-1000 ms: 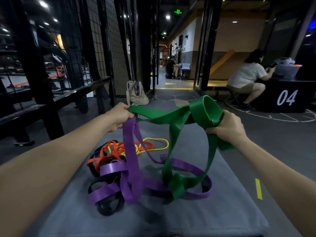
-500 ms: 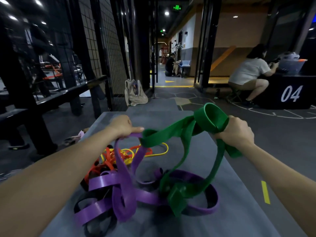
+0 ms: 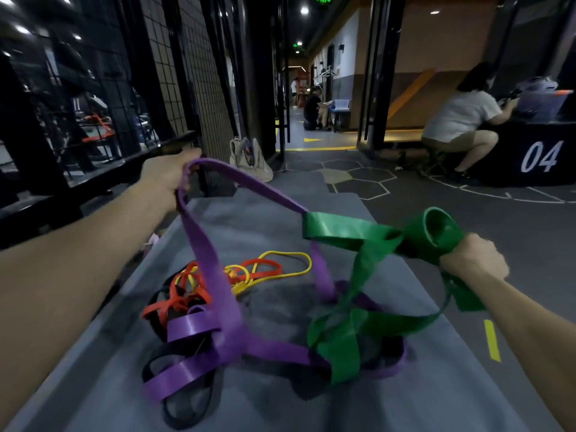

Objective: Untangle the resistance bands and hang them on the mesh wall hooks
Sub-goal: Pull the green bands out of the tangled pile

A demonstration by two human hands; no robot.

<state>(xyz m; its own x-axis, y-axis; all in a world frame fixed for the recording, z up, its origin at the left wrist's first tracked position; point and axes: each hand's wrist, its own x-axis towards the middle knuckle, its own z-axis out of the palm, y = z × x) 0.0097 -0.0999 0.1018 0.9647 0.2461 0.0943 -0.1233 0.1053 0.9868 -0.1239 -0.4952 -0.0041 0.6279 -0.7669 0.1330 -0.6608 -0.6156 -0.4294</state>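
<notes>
Left hand point(image 3: 166, 179) closed around the top of a loop of the purple band point(image 3: 212, 275), raised above the far left corner of the grey mat point(image 3: 389, 400). From this grip, two purple strands: one falling steeply toward the near left part of the mat, the other running right and slightly down to meet the green band point(image 3: 352, 232). Right hand point(image 3: 473, 260) closed in a fist on the green band, above the right edge of the mat, with a rolled green loop standing up just left of the knuckles and a short green end hanging below the wrist. Long line of the stretched part: from upper left to lower right, between the two hands. Below the hands, both wide bands still crossed and knotted together in the middle of the mat, lying on a black band point(image 3: 187, 406). Flat, smooth, slightly shiny rubber ribbons, wide for purple and green. Thinner red band point(image 3: 174, 302) and yellow band point(image 3: 290, 269) in a loose tangle nearer the far left part of the mat, touching the purple one. Mesh wall point(image 3: 174, 73) at the left, beyond the left hand.
</notes>
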